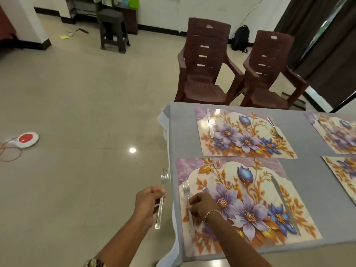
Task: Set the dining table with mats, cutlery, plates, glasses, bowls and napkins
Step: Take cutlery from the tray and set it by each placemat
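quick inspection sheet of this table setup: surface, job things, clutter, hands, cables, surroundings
surface: table under a grey cloth.
job's things: near mat carries a near knife on its right; far mat carries a far knife and a far fork; two more mats cut off at right. Plates, glasses, bowls, napkins: nothing seen.
clutter: nothing seen.
hands: left hand holds a spare fork off the table edge; right hand pinches the near fork on the near mat's left side.
cables: orange cable by a red-and-white disc on the floor.
surroundings: two brown plastic chairs, stool, backpack, dark curtain.
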Available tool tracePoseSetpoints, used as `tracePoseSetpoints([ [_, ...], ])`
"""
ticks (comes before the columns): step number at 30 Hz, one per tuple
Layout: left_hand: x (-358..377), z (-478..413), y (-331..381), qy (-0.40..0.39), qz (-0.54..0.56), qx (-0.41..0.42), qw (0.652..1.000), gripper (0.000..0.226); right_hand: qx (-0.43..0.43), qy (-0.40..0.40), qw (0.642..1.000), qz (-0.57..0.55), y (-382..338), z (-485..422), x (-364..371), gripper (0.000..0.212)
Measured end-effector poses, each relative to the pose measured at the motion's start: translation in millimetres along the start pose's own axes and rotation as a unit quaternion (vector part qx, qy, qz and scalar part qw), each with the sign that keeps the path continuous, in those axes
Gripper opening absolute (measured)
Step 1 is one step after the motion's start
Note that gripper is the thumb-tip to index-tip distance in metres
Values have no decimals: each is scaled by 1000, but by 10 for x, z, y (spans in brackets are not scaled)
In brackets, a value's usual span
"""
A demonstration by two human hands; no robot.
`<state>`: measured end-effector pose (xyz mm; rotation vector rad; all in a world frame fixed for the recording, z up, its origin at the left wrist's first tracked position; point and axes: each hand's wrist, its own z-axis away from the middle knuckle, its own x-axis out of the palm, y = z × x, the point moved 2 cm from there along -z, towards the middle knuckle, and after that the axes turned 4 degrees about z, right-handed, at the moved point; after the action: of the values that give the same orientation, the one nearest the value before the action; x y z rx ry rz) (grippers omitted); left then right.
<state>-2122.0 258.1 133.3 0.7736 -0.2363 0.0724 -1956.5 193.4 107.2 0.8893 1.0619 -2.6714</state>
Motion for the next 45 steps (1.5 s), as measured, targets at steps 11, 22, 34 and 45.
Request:
tracePoseSetpoints([
  [11, 370, 2, -129, -55, -24, -14, 998, 13, -25, -10, 1000, 7, 113, 24, -156, 26],
  [22, 1884, 468, -863, -138, -89, -44, 986, 21, -70, -43, 968, -238, 1026, 366, -1271, 16],
  [34, 4156, 1408, -2317, -295, -237, -43, 925, 14, 10, 98, 944, -316, 3240, 832, -3420, 14],
  [45, 5625, 1149, -2685, -256, -236, -40, 937, 13, 48, 182, 931, -312, 4137, 251, -4948, 13],
])
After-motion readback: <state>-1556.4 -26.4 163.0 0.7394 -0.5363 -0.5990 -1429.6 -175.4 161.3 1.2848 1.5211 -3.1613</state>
